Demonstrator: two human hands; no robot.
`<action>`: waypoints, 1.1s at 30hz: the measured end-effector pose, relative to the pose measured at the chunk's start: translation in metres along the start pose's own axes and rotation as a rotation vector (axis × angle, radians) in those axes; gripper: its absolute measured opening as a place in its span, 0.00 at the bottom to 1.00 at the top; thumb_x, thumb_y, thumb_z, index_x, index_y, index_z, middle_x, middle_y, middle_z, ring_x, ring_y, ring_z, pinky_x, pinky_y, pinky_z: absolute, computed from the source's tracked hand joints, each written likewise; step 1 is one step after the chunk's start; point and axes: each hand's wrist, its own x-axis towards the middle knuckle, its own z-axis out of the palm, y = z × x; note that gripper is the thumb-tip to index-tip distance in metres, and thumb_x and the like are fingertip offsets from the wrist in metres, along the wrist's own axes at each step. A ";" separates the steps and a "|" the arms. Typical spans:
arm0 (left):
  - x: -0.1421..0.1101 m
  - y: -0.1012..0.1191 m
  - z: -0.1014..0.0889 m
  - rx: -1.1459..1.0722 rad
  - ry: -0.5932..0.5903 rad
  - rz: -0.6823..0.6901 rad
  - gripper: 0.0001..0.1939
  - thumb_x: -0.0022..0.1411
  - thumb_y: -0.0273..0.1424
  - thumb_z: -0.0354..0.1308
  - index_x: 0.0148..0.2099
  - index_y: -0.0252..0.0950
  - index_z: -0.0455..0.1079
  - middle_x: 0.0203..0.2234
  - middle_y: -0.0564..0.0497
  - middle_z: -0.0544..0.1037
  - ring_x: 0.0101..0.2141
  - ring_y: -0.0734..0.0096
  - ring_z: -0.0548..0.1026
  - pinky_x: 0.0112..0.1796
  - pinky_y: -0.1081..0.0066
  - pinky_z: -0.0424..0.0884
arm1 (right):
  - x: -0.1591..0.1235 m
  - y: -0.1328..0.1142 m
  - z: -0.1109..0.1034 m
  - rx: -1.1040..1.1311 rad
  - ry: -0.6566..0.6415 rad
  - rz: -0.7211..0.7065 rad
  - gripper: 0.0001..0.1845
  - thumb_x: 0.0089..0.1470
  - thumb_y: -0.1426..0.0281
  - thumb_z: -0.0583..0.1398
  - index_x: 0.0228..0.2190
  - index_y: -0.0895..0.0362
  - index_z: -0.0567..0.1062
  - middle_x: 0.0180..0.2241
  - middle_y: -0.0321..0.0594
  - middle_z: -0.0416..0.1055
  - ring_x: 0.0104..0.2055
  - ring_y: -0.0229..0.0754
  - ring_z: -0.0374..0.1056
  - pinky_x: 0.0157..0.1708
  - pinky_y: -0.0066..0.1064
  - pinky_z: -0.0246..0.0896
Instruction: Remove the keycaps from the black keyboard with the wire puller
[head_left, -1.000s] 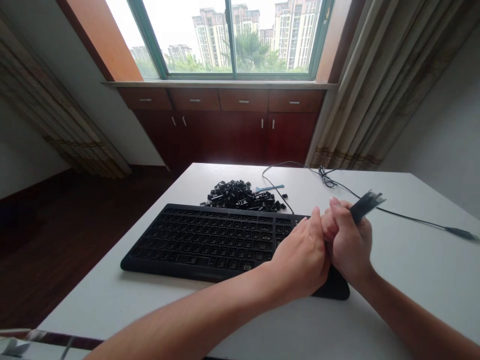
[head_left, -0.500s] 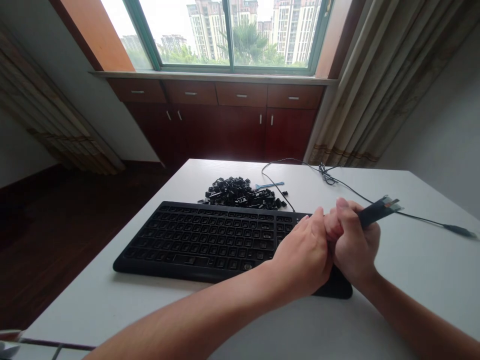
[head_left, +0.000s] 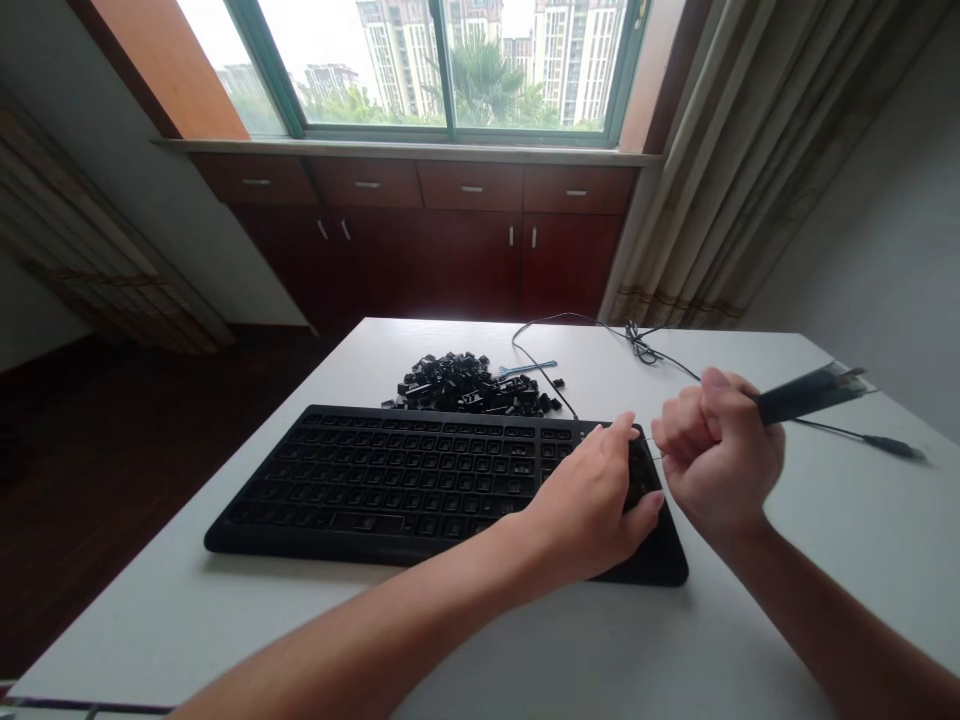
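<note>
A black keyboard (head_left: 420, 470) lies on the white table, bare key sockets showing where its caps are off. Across its right part rests my left hand (head_left: 589, 500), palm down, fingers stretched out and thumb apart; what lies beneath the palm is hidden. My right hand (head_left: 720, 450) is a fist around a dark keycap puller (head_left: 802, 393), just off the keyboard's right end. Thin wires poke out of the fist toward the keyboard, and the tool's other end points right. Behind the keyboard is a heap of black keycaps (head_left: 469, 385).
A thin blue tool (head_left: 529, 368) lies beside the heap. The keyboard's cable (head_left: 540, 345) loops over the back of the table to a tied bundle (head_left: 641, 345), then to a plug (head_left: 892, 447) at the right. Beyond the table stand red-brown cabinets (head_left: 450, 250) under a window.
My hands have come apart: the right one moved right with the keycap puller, leaving the left on the keyboard with its thumb spread. The view has shifted slightly.
</note>
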 end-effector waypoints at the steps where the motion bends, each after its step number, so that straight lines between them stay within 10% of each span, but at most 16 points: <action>1: -0.002 0.000 -0.005 0.008 0.001 0.016 0.37 0.68 0.38 0.58 0.70 0.26 0.49 0.64 0.32 0.66 0.63 0.49 0.67 0.61 0.54 0.69 | 0.001 0.000 -0.001 -0.001 0.005 0.002 0.25 0.57 0.73 0.63 0.15 0.55 0.57 0.12 0.25 0.48 0.13 0.29 0.41 0.13 0.26 0.39; 9: -0.004 -0.016 -0.051 0.319 -0.090 0.251 0.21 0.68 0.46 0.60 0.53 0.34 0.73 0.42 0.45 0.78 0.44 0.57 0.77 0.48 0.58 0.74 | -0.001 0.013 -0.004 -0.044 0.012 0.122 0.26 0.56 0.69 0.66 0.16 0.54 0.56 0.13 0.24 0.48 0.14 0.28 0.42 0.13 0.25 0.40; 20: 0.001 -0.029 -0.065 0.363 -0.179 0.503 0.15 0.73 0.39 0.55 0.41 0.36 0.77 0.32 0.50 0.81 0.33 0.69 0.78 0.38 0.68 0.72 | -0.001 0.016 -0.006 -0.084 0.004 0.186 0.27 0.54 0.68 0.67 0.16 0.54 0.56 0.13 0.25 0.49 0.14 0.29 0.43 0.13 0.25 0.40; 33: 0.005 -0.074 -0.117 0.733 0.204 -0.059 0.12 0.69 0.38 0.61 0.39 0.34 0.76 0.33 0.48 0.80 0.33 0.63 0.77 0.35 0.67 0.68 | -0.002 0.016 -0.005 -0.101 0.008 0.218 0.27 0.53 0.70 0.67 0.16 0.55 0.56 0.13 0.25 0.49 0.14 0.29 0.44 0.14 0.26 0.40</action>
